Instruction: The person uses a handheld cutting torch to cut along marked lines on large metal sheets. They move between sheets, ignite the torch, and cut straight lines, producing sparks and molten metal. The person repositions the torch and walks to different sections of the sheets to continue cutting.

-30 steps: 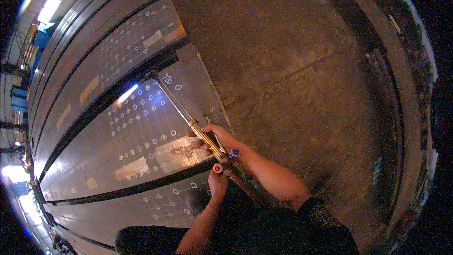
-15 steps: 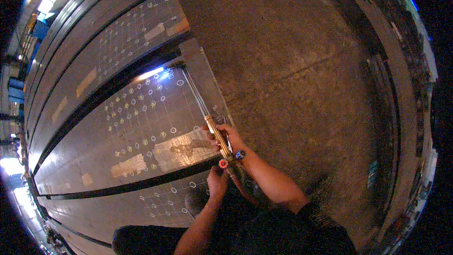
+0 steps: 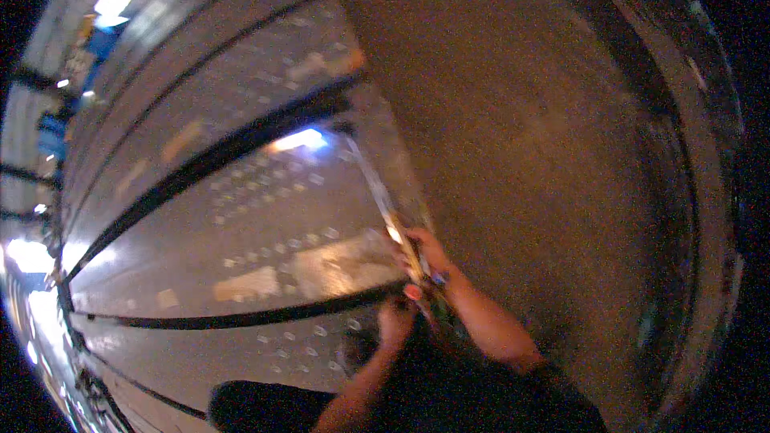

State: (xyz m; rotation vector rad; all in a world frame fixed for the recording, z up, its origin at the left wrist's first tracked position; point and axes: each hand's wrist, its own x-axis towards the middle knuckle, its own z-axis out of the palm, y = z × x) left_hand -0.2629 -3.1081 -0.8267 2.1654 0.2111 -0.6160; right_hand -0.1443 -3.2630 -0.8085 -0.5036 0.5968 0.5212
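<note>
A lit cutting torch (image 3: 393, 227) with long metal tubes and a brass-coloured handle is gripped by my right hand (image 3: 429, 250), whose fingers wrap round the handle. From the torch head at the far end a bright white-blue flame (image 3: 301, 140) points left over the steel plate (image 3: 269, 212). At the torch's rear end sits a red valve knob (image 3: 412, 293), with a blue one beside it. My left hand (image 3: 395, 322) is closed right next to the red knob. Motion blur hides whether its fingers hold the knob or something else. Rows of chalked circles mark the plate.
Dark gaps separate this plate from its neighbours, including one plate (image 3: 277, 56) beyond it with similar marks. Pale tape-like patches (image 3: 341, 265) lie on the surface. Brown floor (image 3: 521, 152) stretches along the right. My dark-clothed knee (image 3: 265, 402) is at lower left.
The whole view has shifted, so plates, torch and hands appear further right and slightly lower. The picture is now blurred. Both hands keep their places at the torch, and the flame still burns.
</note>
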